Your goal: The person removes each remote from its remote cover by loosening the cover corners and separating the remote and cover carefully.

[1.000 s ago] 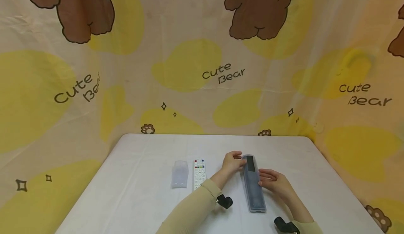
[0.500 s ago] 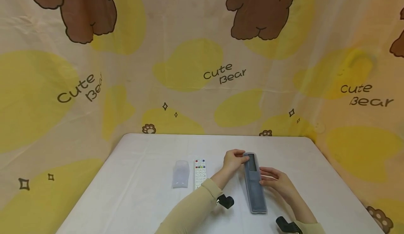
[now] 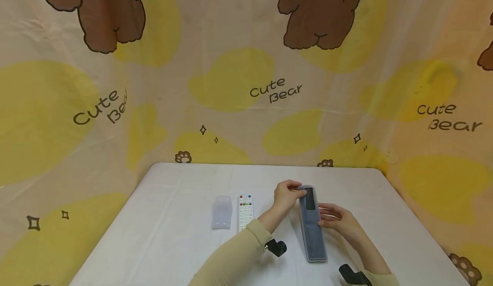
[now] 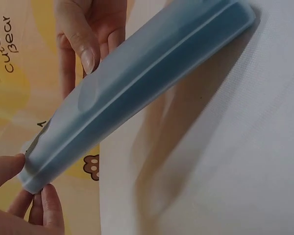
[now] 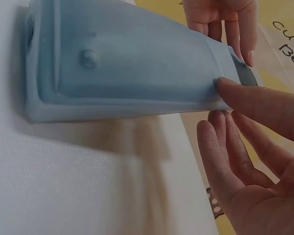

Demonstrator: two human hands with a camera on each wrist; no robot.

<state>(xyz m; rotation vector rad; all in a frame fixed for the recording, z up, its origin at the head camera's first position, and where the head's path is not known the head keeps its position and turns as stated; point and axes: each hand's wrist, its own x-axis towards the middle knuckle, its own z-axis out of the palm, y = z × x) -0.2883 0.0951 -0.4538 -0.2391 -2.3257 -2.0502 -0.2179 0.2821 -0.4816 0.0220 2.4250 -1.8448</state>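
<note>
A long remote in a blue-grey silicone cover (image 3: 313,230) lies lengthways on the white table (image 3: 165,234), its far end raised. My left hand (image 3: 286,196) pinches that far end, with the fingertips (image 4: 46,203) under the cover's lip. My right hand (image 3: 336,221) is beside its right edge with the fingers (image 5: 225,152) held straight. The right thumb tip (image 5: 230,90) presses the cover near the dark window. In the right wrist view the cover's (image 5: 127,68) underside shows, its near end resting on the table.
A white remote (image 3: 245,211) with coloured buttons and a clear empty cover (image 3: 221,212) lie side by side left of my left forearm. A bear-print cloth (image 3: 246,84) hangs behind and around the table. Bare tabletop shows at the left and far right.
The covered remote's far end has come up a little and shifted slightly away from me. Both hands have stayed on it, and the white remote and clear cover have not moved.
</note>
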